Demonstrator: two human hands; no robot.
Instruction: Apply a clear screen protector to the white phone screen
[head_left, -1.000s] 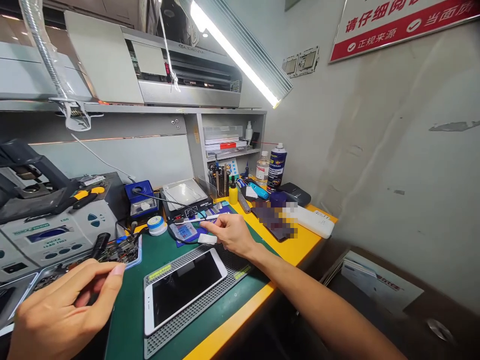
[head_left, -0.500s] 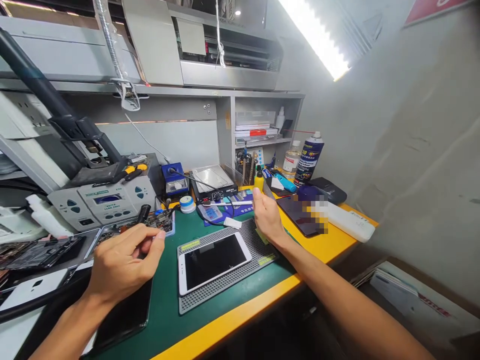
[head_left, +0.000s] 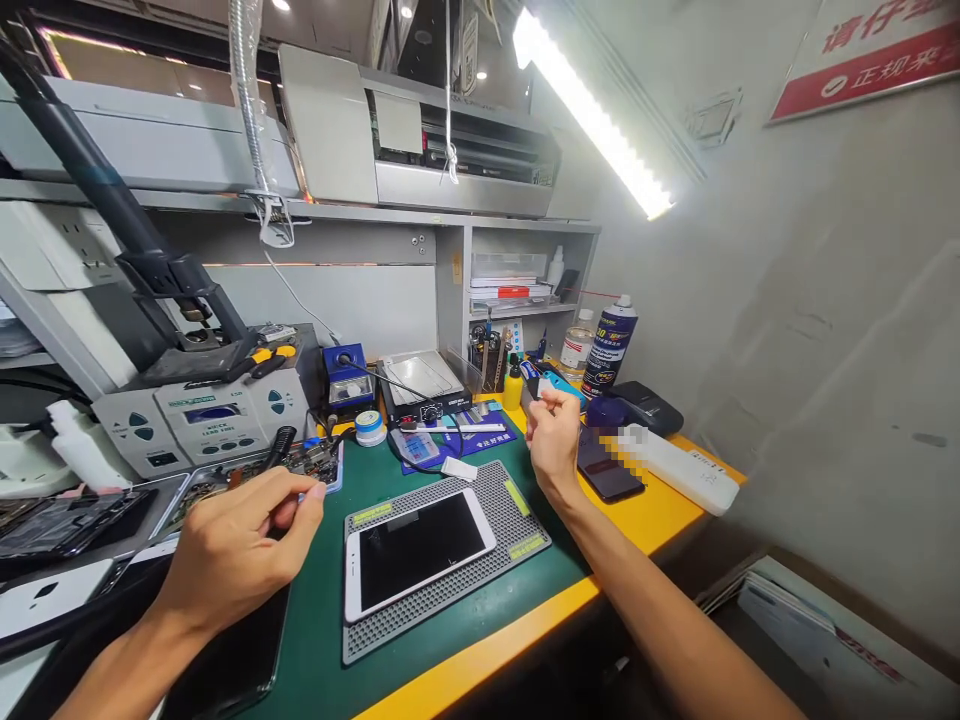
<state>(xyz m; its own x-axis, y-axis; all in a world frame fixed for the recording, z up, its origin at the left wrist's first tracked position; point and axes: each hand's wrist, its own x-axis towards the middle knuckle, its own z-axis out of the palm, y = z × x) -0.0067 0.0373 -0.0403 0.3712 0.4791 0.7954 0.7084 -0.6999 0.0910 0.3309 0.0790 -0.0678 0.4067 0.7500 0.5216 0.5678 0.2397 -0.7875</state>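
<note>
A white tablet (head_left: 420, 552) with a dark screen lies face up on a grey perforated mat (head_left: 491, 505). To its left my left hand (head_left: 240, 545) hovers with thumb and forefinger pinched together; whatever they hold, if anything, is too small to name. My right hand (head_left: 553, 440) is raised just beyond the mat's right edge, fingers curled in, between the mat and a dark phone (head_left: 611, 478). What might be inside its fingers is hidden. Neither hand touches the tablet. A small white piece (head_left: 459, 469) rests at the mat's back edge.
A yellow bottle (head_left: 512, 385), a spray can (head_left: 609, 345) and a long white box (head_left: 686, 472) stand or lie at the back right. On the left are a grey soldering station (head_left: 217, 415), opened devices and a black tablet (head_left: 240, 650). A round tub (head_left: 370, 428) sits behind the mat.
The view has tilted upward, so the bench sits lower in it. My right hand has moved right, off the mat's edge, its fingers curled. My left hand keeps its pinch.
</note>
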